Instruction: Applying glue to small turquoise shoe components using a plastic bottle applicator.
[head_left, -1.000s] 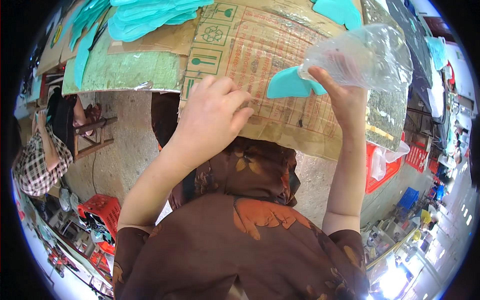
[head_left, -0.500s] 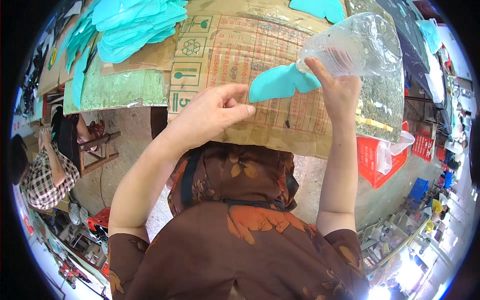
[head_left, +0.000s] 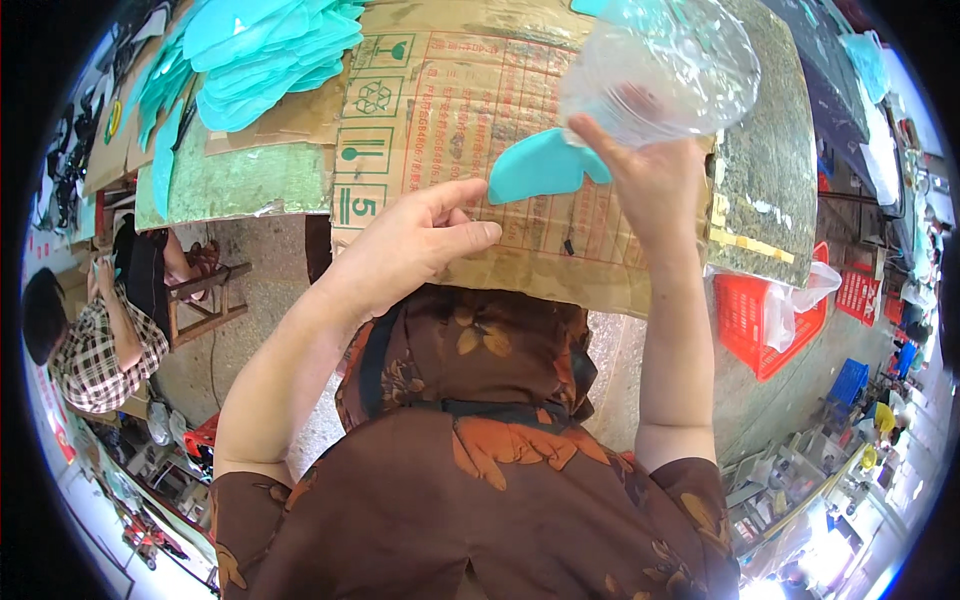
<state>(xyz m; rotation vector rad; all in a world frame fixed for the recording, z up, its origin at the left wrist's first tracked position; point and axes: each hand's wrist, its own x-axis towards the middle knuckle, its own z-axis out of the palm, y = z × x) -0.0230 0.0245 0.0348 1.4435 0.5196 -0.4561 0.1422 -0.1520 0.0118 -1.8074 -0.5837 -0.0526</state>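
Observation:
A turquoise curved flat piece lies on the printed cardboard sheet. My right hand grips a clear plastic bottle, tilted above the right end of that piece; the bottle's neck is hidden behind my fingers. At the piece's left tip, my left hand has its thumb and forefinger apart, the forefinger at or just beside the edge. Nothing sits between those fingers. Part of another turquoise piece shows at the far edge, partly behind the bottle.
A heap of turquoise pieces sits at the far left of the table. Below the table's right edge is a red plastic basket with a clear bag. Another person in a checked shirt sits at the left near a wooden stool.
My right hand has shifted left with the bottle, which now stands steeper and covers more of the piece's right end. My left hand has barely moved.

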